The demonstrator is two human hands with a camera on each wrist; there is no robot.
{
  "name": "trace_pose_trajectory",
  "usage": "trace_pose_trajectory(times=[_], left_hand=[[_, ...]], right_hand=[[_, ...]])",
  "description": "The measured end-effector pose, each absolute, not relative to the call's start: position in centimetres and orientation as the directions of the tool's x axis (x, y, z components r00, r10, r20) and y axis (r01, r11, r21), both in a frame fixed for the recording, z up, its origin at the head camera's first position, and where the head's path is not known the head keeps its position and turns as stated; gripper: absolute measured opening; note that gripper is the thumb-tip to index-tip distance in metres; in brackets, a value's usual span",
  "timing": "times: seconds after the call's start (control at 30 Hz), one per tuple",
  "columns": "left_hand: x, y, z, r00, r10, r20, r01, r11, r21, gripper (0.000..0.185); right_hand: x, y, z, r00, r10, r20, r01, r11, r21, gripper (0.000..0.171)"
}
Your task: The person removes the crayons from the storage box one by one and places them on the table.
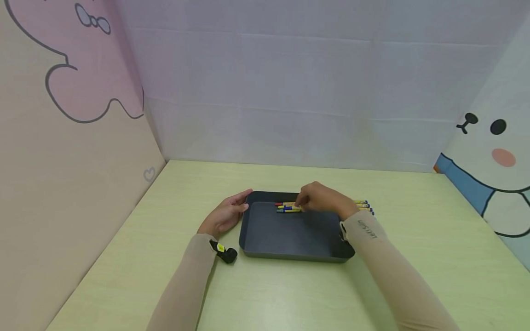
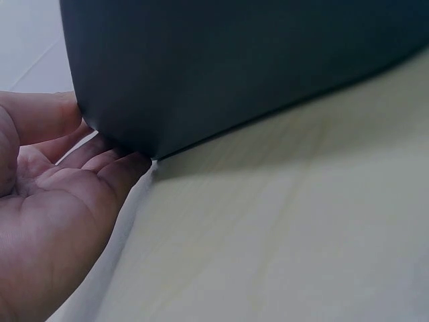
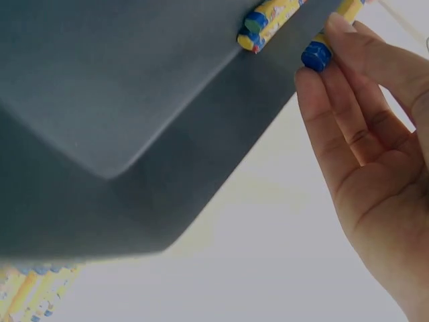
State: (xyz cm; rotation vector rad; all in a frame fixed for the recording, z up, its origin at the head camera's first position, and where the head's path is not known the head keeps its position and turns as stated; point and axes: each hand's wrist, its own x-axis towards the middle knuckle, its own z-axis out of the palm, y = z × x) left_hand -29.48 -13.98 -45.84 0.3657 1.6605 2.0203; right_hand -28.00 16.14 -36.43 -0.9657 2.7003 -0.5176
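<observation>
Nearest the body, both beige-sleeved forearms run forward over the pale green bench [image 1: 414, 239]. A small black clip-like object with a yellow tag [image 1: 224, 252] sits just under the left wrist.

Left hand [image 1: 225, 215]: fingers straight and relaxed, palm against the outer left wall of the dark grey rectangular plastic tray [image 1: 290, 234], near its far-left corner. The left wrist view shows fingertips [image 2: 107, 161] tucked at the tray's bottom edge and the thumb on the wall. It braces, no wrap-around grip.

Right hand [image 1: 320, 200]: over the tray's far edge, fingers curled, pinching a yellow-wrapped crayon with a blue end [image 3: 315, 55] between fingertips and thumb. Just left of those fingers, a few more yellow-labelled crayons [image 1: 287, 207] lie side by side on the tray floor against the far wall. Beyond the right hand, outside the tray on the bench, is another small row of yellow and blue crayons [image 1: 364, 207], partly hidden by the hand.

Handling, my read: crayons are light, stiff, round, so they'll roll on the smooth tray floor. Wax snaps under bending, so pinch mid-barrel on the paper wrapper, light force, and lay each one parallel to its neighbours. The tray looks light and slick-bottomed, likely to slide if nudged, hence the brace.

Farthest out are white paper walls with cartoon prints left and right.
</observation>
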Motion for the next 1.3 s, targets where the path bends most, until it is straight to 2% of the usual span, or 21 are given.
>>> trace_pose_trajectory(times=[0.43,0.67,1.3], left_hand=[[-29.4,-14.0,-45.6,-0.841,0.532,-0.099,-0.205,-0.145,0.968,0.061],[-29.3,-14.0,-45.6,-0.841,0.532,-0.101,-0.204,-0.137,0.969,0.061],[-29.4,-14.0,-45.8,-0.846,0.524,-0.1,-0.203,-0.142,0.969,0.06]], right_hand=[[-27.7,17.9,-35.3,-0.772,-0.629,-0.094,-0.546,0.731,-0.41,0.018],[-27.7,19.2,-35.2,-0.804,-0.586,-0.102,-0.496,0.755,-0.429,0.018],[-27.1,23.0,-34.5,-0.83,-0.546,-0.119,-0.46,0.788,-0.41,0.019]])
